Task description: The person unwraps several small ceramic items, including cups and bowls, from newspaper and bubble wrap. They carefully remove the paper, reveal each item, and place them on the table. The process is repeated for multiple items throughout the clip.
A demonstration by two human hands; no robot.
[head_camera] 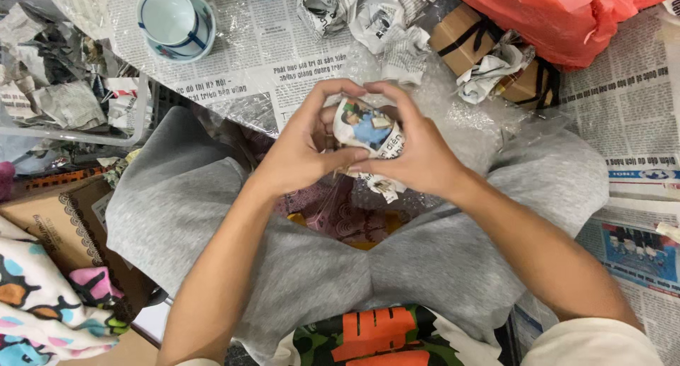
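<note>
Held thing: a newspaper-wrapped bundle (368, 132), rounded and lumpy, with a colour print of blue and green facing up; what is inside the paper cannot be told.
Where it is: between both hands, above the person's lap and the grey trousers (432, 260), at the near edge of the bubble wrap sheet (460, 118).
Left hand (301, 150): curled against the bundle's left side, thumb along the bottom, index finger arched over the top; it grips the paper.
Right hand (418, 150): curled against the right side in the mirror pose, fingers arched over the top and thumb pressed in underneath; it too grips the paper.
Key relation: the bundle sits dead centre, neither hand nearer than the other; the two index fingertips nearly meet above it and the two thumbs meet below, so the hands form a closed ring around it.
Long axis: slight, running roughly from upper left to lower right, with a loose paper tail (386, 187) hanging out under the right thumb.
Judgement: any turning or pressing of the bundle would go about that centre, both hands sharing it evenly.
Beyond the hands: a blue-and-white cup (177, 19) stands well apart at upper left on spread newspaper; crumpled paper wads (397, 37) and a brown box with a black ribbon (464, 33) lie further up, beside an orange plastic bag (559, 15).
Left of the lap: a cardboard box (49, 221) and a patterned cloth (42, 302).
</note>
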